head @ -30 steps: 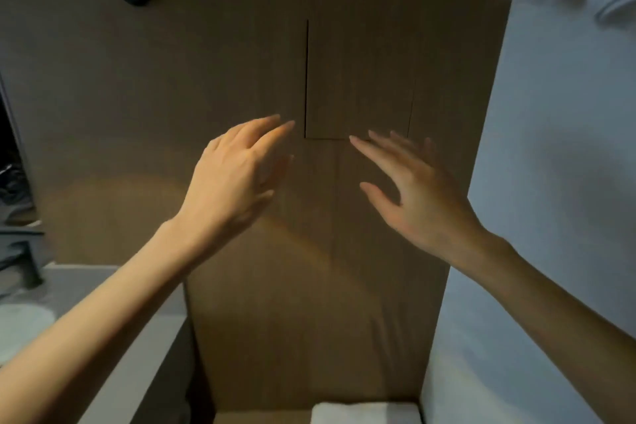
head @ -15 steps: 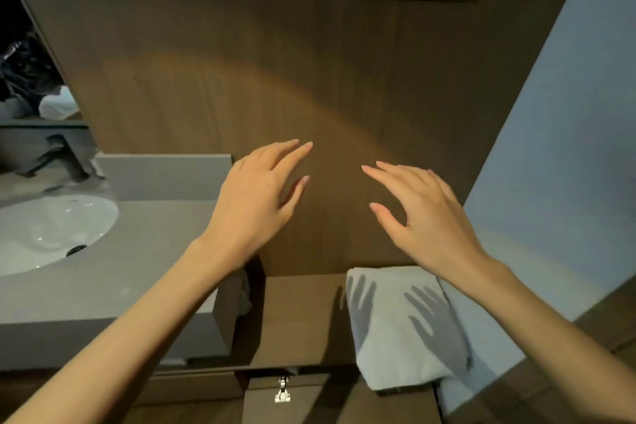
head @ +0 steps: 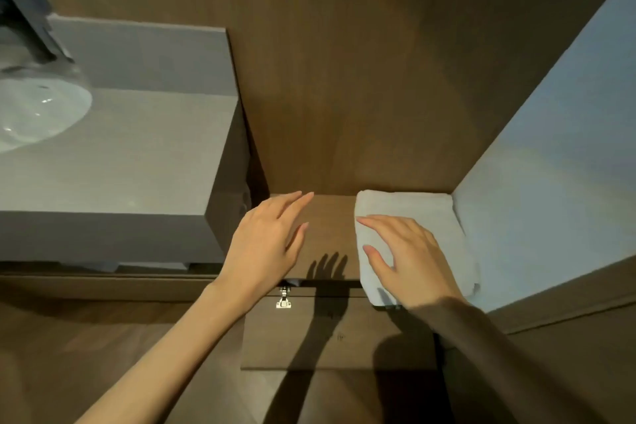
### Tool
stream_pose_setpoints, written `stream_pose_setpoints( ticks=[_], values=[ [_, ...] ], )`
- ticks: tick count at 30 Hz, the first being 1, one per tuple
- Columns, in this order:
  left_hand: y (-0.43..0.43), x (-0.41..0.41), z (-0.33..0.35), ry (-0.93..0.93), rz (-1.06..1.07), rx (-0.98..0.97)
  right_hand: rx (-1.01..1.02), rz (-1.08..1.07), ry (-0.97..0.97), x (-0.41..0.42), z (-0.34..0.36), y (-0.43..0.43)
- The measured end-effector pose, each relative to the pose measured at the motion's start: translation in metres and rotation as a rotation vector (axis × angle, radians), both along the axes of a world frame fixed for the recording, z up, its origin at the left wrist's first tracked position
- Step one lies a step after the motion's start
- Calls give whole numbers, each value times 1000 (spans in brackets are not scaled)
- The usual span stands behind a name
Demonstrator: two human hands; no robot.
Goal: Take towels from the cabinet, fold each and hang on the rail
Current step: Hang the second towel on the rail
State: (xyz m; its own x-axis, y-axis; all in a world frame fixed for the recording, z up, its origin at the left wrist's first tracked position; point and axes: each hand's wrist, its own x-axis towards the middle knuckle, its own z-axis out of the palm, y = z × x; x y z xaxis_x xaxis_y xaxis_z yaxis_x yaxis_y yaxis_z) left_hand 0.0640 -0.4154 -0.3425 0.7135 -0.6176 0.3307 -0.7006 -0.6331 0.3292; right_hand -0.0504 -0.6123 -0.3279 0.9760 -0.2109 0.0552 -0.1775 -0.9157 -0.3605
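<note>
The folded towel (head: 413, 205) lies front-to-back just under the right hand (head: 414, 263), while the left hand (head: 266, 246) hovers beside it over the cabinet shelf (head: 332, 217), both spread and grasping nothing

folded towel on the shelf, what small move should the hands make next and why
Probably lower the right hand onto the folded white towel and grip its near edge to lift it out. That hand is spread open over the towel, gripping nothing; the left hand is open over the wooden shelf beside it.
</note>
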Motion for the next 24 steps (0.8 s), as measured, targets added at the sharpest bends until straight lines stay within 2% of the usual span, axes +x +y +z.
stream_pose_setpoints(
  ticks=[6,13,20,24],
  values=[
    [4,-1,-166,74,19,96,49,47,188,-7,-146,1],
    [1,27,-362,86,57,225,69,133,249,6,-348,8],
    [-17,69,-502,9,166,212,42,176,170,50,-519,12],
    [-20,84,-556,-130,203,184,31,165,126,80,-599,3]
  ],
)
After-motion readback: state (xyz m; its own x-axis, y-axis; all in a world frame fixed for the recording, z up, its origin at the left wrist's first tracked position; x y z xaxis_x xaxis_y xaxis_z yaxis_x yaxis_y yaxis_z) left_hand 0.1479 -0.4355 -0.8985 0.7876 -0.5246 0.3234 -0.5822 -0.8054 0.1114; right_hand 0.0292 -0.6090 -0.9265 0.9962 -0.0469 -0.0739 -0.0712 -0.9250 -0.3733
